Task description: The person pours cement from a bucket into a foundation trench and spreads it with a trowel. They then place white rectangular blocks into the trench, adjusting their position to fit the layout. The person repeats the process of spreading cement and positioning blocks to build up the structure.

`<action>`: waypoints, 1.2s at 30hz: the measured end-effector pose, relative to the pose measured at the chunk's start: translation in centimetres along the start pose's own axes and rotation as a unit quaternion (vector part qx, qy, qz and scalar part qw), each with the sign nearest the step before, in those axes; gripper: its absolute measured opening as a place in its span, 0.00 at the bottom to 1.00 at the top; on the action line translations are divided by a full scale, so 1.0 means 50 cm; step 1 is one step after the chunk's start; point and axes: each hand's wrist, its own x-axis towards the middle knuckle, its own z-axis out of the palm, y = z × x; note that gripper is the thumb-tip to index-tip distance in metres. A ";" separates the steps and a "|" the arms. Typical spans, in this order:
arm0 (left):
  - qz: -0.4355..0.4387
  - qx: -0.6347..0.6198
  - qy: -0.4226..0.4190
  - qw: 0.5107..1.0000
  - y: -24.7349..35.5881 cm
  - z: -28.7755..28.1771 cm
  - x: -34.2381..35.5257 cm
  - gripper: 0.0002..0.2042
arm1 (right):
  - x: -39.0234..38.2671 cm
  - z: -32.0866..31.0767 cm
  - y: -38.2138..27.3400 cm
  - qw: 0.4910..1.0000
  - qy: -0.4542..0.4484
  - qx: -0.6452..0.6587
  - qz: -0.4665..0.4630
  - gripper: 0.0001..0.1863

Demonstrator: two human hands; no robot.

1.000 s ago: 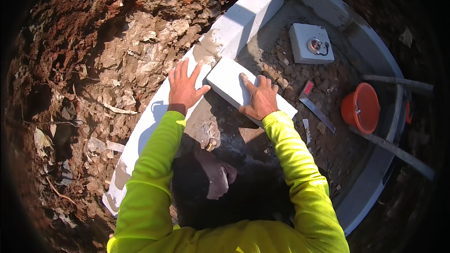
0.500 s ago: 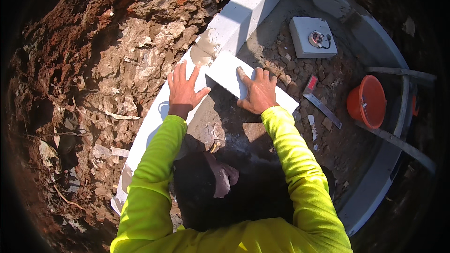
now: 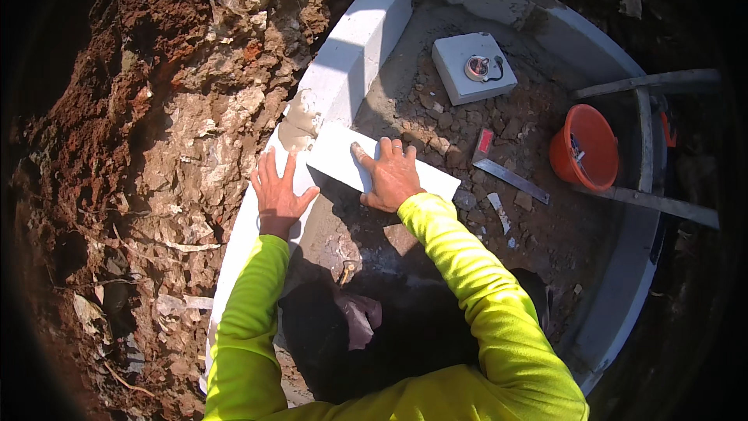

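My left hand (image 3: 280,195) lies with its fingers spread on the white top of the low curved wall (image 3: 235,288). My right hand (image 3: 393,178) spans a flat white block (image 3: 432,181), fingers toward its far edge and thumb by its near edge. This block's left end meets the wall, beside a patch of grey wet mortar (image 3: 298,128). From there it reaches right, over the rubble floor. What supports its underside is hidden.
Inside the wall stand another white block (image 3: 460,86) with a small round tool (image 3: 478,68) on it, a metal square (image 3: 510,179) with a red mark, and an orange bucket (image 3: 562,160). Grey bars (image 3: 662,206) cross the right wall. Rough reddish earth (image 3: 179,148) rises outside, at left.
The view has shifted, so most things sit farther left, and more of the bucket's inside shows. Both hands keep nearly the same places on the wall and the block.
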 end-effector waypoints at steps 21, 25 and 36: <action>-0.026 0.024 -0.023 0.999 0.008 -0.021 0.006 0.36 | 0.006 -0.001 -0.006 1.000 0.016 0.011 0.008 0.52; -0.049 0.008 -0.037 0.998 0.008 -0.033 -0.005 0.35 | 0.008 0.002 -0.002 1.000 0.012 -0.001 -0.019 0.53; -0.051 -0.006 -0.019 0.998 0.019 -0.032 -0.008 0.34 | -0.012 0.016 -0.009 0.998 0.011 -0.021 -0.051 0.53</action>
